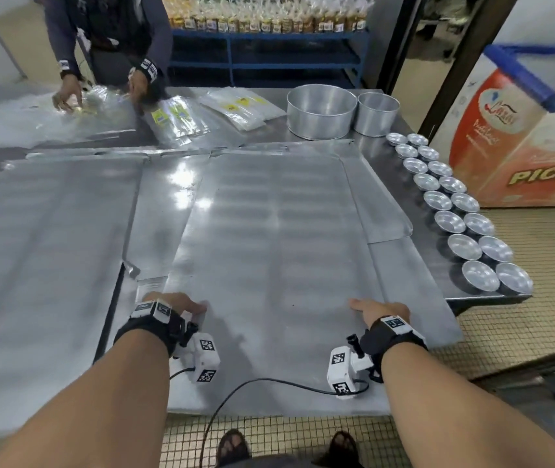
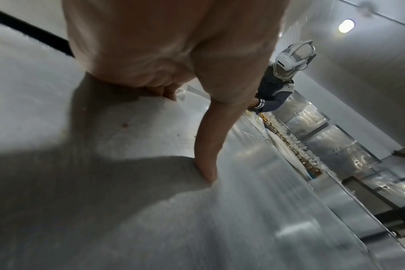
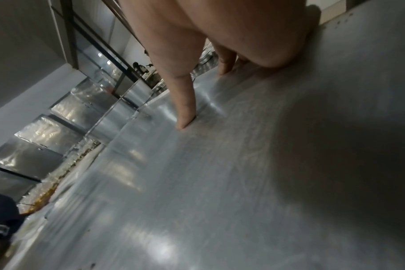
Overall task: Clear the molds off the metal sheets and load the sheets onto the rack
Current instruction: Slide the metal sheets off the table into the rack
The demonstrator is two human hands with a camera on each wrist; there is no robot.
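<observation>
A bare top metal sheet (image 1: pixel 269 258) lies across the steel table (image 1: pixel 438 265), its near end overhanging the front edge. My left hand (image 1: pixel 176 304) grips its left edge; the thumb (image 2: pixel 208 155) presses on top and the fingers (image 2: pixel 169 93) curl at the edge. My right hand (image 1: pixel 375 309) grips the right edge the same way, thumb (image 3: pixel 185 117) flat on the metal sheet (image 3: pixel 220 182). Several small round molds (image 1: pixel 455 211) stand in two rows along the table's right side, off the sheets.
More sheets lie on the left (image 1: pixel 43 248) and under the held one (image 1: pixel 387 211). Two large round pans (image 1: pixel 321 111) stand at the back. Another person (image 1: pixel 107 38) handles plastic bags (image 1: pixel 175 119) at the far left. A blue shelf rack (image 1: pixel 269 52) and a chest freezer (image 1: pixel 522 146) stand beyond.
</observation>
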